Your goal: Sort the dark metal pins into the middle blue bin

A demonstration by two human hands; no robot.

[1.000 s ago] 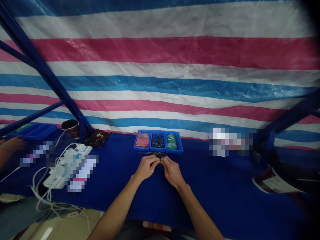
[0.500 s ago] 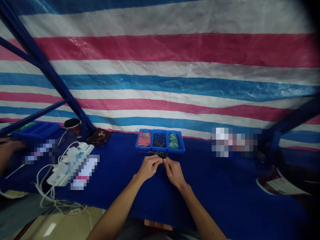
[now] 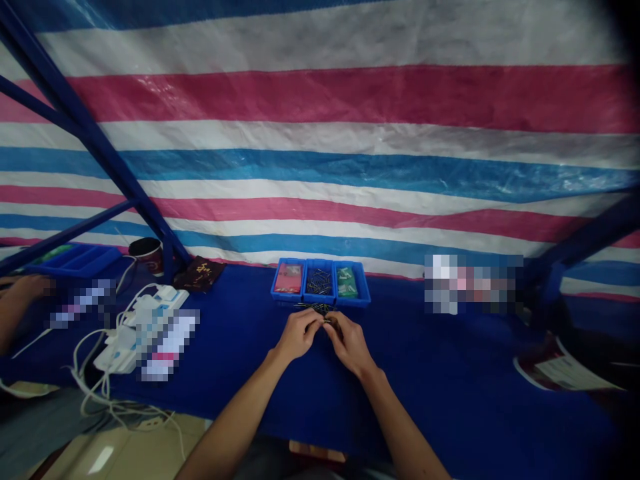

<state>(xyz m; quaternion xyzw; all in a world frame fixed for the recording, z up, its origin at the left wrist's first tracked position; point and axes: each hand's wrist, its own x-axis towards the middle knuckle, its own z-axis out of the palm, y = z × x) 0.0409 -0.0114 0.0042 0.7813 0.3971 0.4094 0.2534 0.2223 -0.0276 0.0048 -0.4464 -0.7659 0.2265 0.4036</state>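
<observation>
My left hand (image 3: 299, 332) and my right hand (image 3: 349, 339) meet over the table, thumbs and fingertips pinched together. A thin screw (image 3: 327, 322) shows as a small pale sliver between their fingertips; its finer detail is too small to make out. Just beyond the fingers lies a loose pile of dark screws (image 3: 318, 307), partly covered by the hands. Behind it stands a blue three-part tray (image 3: 364, 293). Its left section holds a pink packet (image 3: 289, 279), its middle more dark screws (image 3: 319, 281), and its right a green packet (image 3: 347, 283).
A white power strip (image 3: 120, 347) with tangled cables (image 3: 107, 400) lies left, near a brown packet (image 3: 201, 273) and a dark cup (image 3: 147, 253). Another person's hand (image 3: 27, 293) is by a second blue tray (image 3: 83, 260) at far left. A dark red container (image 3: 555, 367) stands right.
My right hand has shifted slightly, its fingers curling more around the pinch. The other person's hand at far left has moved slightly up and right. The trays stay put.
</observation>
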